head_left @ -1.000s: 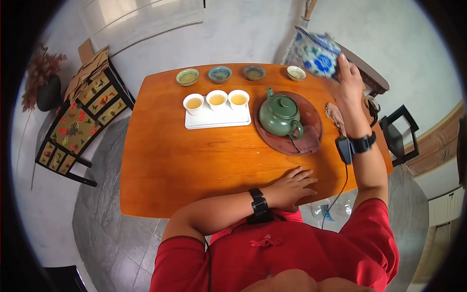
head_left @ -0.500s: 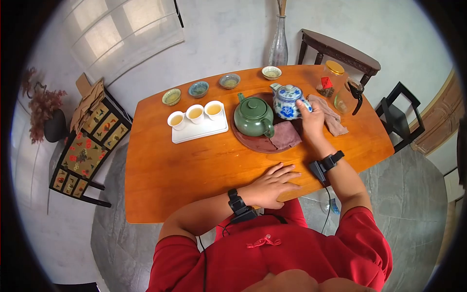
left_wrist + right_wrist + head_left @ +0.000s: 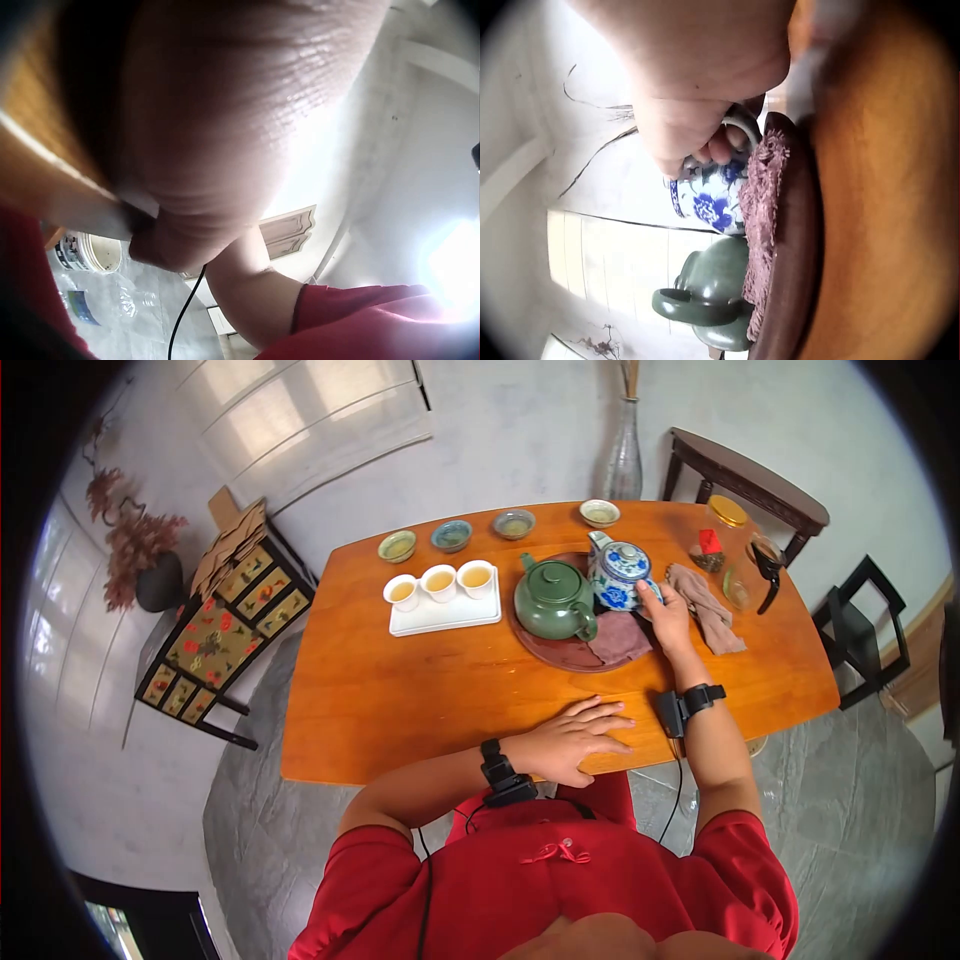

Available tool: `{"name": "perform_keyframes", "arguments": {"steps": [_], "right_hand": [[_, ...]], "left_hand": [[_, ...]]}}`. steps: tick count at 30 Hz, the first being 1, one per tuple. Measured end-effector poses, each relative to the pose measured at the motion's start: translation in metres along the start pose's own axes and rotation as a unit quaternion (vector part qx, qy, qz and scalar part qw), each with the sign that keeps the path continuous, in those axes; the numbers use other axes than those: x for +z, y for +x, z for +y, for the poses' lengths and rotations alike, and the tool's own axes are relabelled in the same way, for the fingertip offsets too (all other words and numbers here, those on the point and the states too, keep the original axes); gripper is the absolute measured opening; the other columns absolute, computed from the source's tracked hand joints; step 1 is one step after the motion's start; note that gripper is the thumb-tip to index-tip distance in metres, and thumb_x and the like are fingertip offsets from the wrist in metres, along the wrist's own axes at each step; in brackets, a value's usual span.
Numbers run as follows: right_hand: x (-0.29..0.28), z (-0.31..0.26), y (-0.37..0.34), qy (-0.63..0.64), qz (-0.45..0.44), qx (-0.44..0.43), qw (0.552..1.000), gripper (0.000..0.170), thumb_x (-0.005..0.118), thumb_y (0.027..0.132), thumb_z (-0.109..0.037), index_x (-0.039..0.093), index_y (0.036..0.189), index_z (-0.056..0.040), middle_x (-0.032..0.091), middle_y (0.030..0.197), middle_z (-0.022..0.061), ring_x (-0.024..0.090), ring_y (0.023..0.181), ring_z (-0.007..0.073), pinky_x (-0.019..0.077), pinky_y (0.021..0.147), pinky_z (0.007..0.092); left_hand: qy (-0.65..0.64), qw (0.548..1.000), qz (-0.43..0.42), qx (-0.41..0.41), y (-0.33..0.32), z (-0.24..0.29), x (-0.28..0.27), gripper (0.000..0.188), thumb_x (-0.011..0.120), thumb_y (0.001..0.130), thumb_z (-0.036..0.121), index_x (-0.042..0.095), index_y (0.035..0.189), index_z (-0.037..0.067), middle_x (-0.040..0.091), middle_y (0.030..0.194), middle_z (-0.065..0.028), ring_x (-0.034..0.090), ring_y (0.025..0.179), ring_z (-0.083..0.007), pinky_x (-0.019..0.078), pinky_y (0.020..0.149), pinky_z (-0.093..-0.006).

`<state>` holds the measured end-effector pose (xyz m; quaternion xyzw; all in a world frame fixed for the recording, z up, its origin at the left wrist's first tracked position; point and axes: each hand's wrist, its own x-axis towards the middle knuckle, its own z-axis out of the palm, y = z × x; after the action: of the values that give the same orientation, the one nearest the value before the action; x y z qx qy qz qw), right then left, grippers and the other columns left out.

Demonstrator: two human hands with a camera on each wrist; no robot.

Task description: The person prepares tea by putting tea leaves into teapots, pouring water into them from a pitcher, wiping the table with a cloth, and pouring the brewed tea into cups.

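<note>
One wooden table [image 3: 440, 690] bears one round tray [image 3: 560, 656] with two teapots: green teapot [image 3: 553, 600] at ten o'clock, blue-and-white teapot [image 3: 622, 575] at one, its handle [image 3: 742, 124] gripped by the right hand [image 3: 668, 618]'s curled fingers. The left hand [image 3: 565, 747] spreads open at the table's six; four bowls [image 3: 451, 536] line its ten-to-twelve rim; three cups [image 3: 439, 584] stand at the round tray's nine.

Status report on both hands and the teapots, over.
Right hand gripping blue-and-white teapot at handle. Left hand flat on table. Green teapot close beside.

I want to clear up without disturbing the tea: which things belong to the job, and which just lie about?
Likely the job's:
blue-and-white teapot
green teapot
three filled white cups

Apparently lying about:
brown paper
tall vase
white tub
</note>
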<state>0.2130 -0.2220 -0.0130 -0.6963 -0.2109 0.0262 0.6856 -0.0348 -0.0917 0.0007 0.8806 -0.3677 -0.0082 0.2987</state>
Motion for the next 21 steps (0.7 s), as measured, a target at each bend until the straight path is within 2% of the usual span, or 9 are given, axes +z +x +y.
{"name": "perform_keyframes", "arguments": {"steps": [7, 9, 10, 12, 13, 15, 16, 17, 21], "right_hand": [[-0.007, 0.001, 0.0, 0.06, -0.051, -0.005, 0.997, 0.04, 0.056, 0.098, -0.038, 0.058, 0.07, -0.0095, 0.053, 0.065, -0.0022, 0.046, 0.061, 0.0065, 0.0357, 0.06, 0.0211], [-0.003, 0.005, -0.001, 0.085, -0.038, -0.009, 0.996, 0.039, 0.053, 0.1, -0.037, 0.058, 0.073, -0.0087, 0.052, 0.066, -0.0021, 0.045, 0.062, 0.0065, 0.0357, 0.06, 0.0211], [0.002, 0.008, -0.004, 0.086, -0.037, -0.009, 0.996, 0.039, 0.053, 0.1, -0.037, 0.058, 0.073, -0.0087, 0.052, 0.066, -0.0021, 0.045, 0.062, 0.0065, 0.0357, 0.06, 0.0211], [0.009, 0.016, -0.007, 0.043, -0.019, -0.066, 0.997, 0.038, 0.049, 0.102, -0.036, 0.058, 0.078, -0.0078, 0.05, 0.068, -0.0024, 0.043, 0.064, 0.0061, 0.0352, 0.061, 0.0206], [0.011, 0.015, -0.008, 0.043, -0.017, -0.067, 0.997, 0.038, 0.049, 0.102, -0.036, 0.058, 0.078, -0.0078, 0.05, 0.068, -0.0024, 0.043, 0.064, 0.0061, 0.0352, 0.061, 0.0206], [0.013, 0.012, -0.01, 0.024, -0.027, -0.085, 0.996, 0.038, 0.047, 0.103, -0.036, 0.057, 0.082, -0.007, 0.05, 0.07, -0.0025, 0.042, 0.065, 0.0059, 0.0346, 0.061, 0.0203], [0.012, 0.012, -0.009, 0.031, -0.028, -0.065, 0.997, 0.039, 0.048, 0.102, -0.037, 0.057, 0.079, -0.0078, 0.049, 0.068, -0.0027, 0.042, 0.064, 0.0058, 0.0346, 0.061, 0.0202], [0.009, 0.011, -0.008, 0.03, -0.025, -0.067, 0.997, 0.039, 0.048, 0.102, -0.037, 0.057, 0.079, -0.0078, 0.049, 0.068, -0.0027, 0.042, 0.064, 0.0058, 0.0346, 0.061, 0.0202], [0.002, 0.006, -0.005, 0.075, -0.055, 0.012, 0.996, 0.043, 0.047, 0.101, -0.043, 0.058, 0.075, -0.0093, 0.05, 0.066, -0.0032, 0.044, 0.061, 0.0057, 0.0351, 0.059, 0.02]], "left_hand": [[-0.099, 0.995, 0.003, -0.017, 0.008, -0.01, -0.004, 0.052, 0.072, 0.079, 0.02, 0.058, 0.129, 0.014, 0.042, 0.146, -0.0105, 0.023, 0.145, -0.0303, 0.0115, 0.118, -0.051], [-0.199, 0.979, -0.018, -0.035, 0.016, 0.001, -0.022, 0.041, 0.068, 0.086, 0.02, 0.059, 0.125, 0.01, 0.052, 0.137, -0.0121, 0.033, 0.14, -0.0287, 0.0159, 0.118, -0.05], [-0.199, 0.979, -0.02, -0.036, 0.019, 0.008, -0.032, 0.041, 0.068, 0.086, 0.02, 0.059, 0.125, 0.01, 0.052, 0.137, -0.0121, 0.033, 0.14, -0.0287, 0.0159, 0.118, -0.05], [-0.169, 0.984, 0.041, 0.032, 0.03, 0.028, -0.058, 0.03, 0.066, 0.09, 0.02, 0.063, 0.118, 0.007, 0.062, 0.123, -0.0118, 0.051, 0.127, -0.0283, 0.0285, 0.114, -0.046], [-0.168, 0.984, 0.039, 0.034, 0.032, 0.038, -0.071, 0.03, 0.066, 0.09, 0.02, 0.063, 0.118, 0.007, 0.062, 0.123, -0.0118, 0.051, 0.127, -0.0283, 0.0285, 0.114, -0.046], [-0.197, 0.98, 0.005, 0.016, 0.031, 0.062, -0.102, 0.024, 0.066, 0.09, 0.02, 0.066, 0.11, 0.006, 0.068, 0.109, -0.0103, 0.062, 0.108, -0.0288, 0.0447, 0.101, -0.0408], [-0.181, 0.982, 0.009, 0.048, 0.029, 0.08, -0.118, 0.018, 0.065, 0.091, 0.021, 0.068, 0.103, 0.007, 0.069, 0.097, -0.007, 0.065, 0.091, -0.0267, 0.0514, 0.082, -0.0392], [-0.18, 0.982, 0.008, 0.051, 0.025, 0.09, -0.127, 0.018, 0.065, 0.091, 0.021, 0.068, 0.103, 0.007, 0.069, 0.097, -0.007, 0.065, 0.091, -0.0267, 0.0514, 0.082, -0.0392], [-0.208, 0.94, -0.019, 0.269, 0.003, 0.119, -0.135, 0.015, 0.056, 0.095, 0.015, 0.065, 0.097, 0.003, 0.061, 0.084, -0.0062, 0.06, 0.077, -0.0239, 0.0479, 0.065, -0.0376]]}}
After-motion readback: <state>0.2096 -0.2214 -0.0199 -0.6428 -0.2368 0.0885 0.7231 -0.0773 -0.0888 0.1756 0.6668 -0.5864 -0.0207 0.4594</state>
